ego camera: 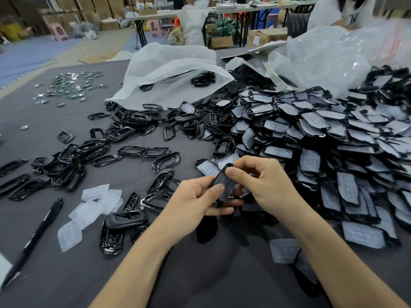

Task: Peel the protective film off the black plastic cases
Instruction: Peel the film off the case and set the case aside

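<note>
1. A heap of film-covered black cases [322,134] covers the table's [66,130] right side.
2. An open white bag [169,67] holds a few black frames [203,78].
3. The left hand [195,201] and right hand [266,181] both pinch 1 black case [223,185], lifted just before the heap.

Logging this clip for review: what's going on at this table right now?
A person is holding one black case over the grey table, the left hand gripping its lower end and the right hand pinching its upper end. A big heap of film-covered cases lies to the right; bare black frames and a few loose clear films lie to the left, beside a pen. Whether the held case's film has started to lift cannot be told.
</note>
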